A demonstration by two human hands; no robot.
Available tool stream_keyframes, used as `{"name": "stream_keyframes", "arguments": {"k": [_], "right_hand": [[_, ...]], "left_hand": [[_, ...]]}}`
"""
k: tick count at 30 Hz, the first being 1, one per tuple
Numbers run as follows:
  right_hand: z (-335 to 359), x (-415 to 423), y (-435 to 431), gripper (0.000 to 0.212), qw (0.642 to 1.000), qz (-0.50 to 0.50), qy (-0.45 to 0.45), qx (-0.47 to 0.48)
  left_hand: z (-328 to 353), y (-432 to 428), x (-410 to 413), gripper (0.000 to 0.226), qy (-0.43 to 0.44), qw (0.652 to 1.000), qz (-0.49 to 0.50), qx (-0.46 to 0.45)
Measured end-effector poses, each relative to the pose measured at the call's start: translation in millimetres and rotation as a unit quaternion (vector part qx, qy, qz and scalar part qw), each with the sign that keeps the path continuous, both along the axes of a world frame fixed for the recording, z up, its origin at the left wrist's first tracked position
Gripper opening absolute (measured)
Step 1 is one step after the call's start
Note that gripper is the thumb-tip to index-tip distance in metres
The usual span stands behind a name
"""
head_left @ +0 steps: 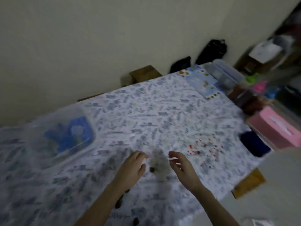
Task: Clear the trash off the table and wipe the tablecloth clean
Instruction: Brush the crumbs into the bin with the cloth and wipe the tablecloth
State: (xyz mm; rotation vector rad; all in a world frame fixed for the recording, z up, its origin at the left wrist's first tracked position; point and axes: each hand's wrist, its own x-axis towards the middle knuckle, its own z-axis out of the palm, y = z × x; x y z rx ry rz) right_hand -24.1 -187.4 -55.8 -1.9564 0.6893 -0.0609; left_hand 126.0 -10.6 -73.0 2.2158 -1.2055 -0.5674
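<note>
The frame is blurred. A white tablecloth with a blue-grey print [146, 111] covers the table. A pale crumpled wad with dark bits [158, 165] lies on the cloth between my hands. My left hand [132, 167] is just left of it, fingers curled and slightly apart. My right hand [184, 165] is just right of it, fingers spread. I cannot tell whether either hand touches the wad. Red spots [203, 147] are scattered on the cloth to the right. Small brown scraps [118, 204] lie near my left forearm.
A clear container with blue contents [70, 136] sits at the left. A pink tissue box [280, 128], a dark blue cloth [254, 144], a clear lidded box [226, 72] and a blue picture sheet [202, 82] line the right side. Dark bags [211, 51] lean on the wall.
</note>
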Motion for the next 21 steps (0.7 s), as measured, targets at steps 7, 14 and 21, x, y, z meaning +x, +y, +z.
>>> {"name": "stream_keyframes", "arguments": {"k": [7,14,21], "right_hand": [[-13.3,-107.3,-98.6,0.032,0.988,-0.139,0.059,-0.034],[-36.6,-152.8,-212.8,0.032,0.974,-0.131,0.119,-0.143],[-45.3,-150.2,-311.8,0.054,0.910,-0.092,0.141,-0.378]], "left_hand": [[-13.6,-101.3,-45.2,0.024,0.052,0.995,-0.072,0.040],[-20.5,-222.0,-44.7,0.021,0.035,0.997,-0.055,0.040],[-31.9,-308.0,-15.0,0.036,-0.039,0.997,0.000,0.065]]}}
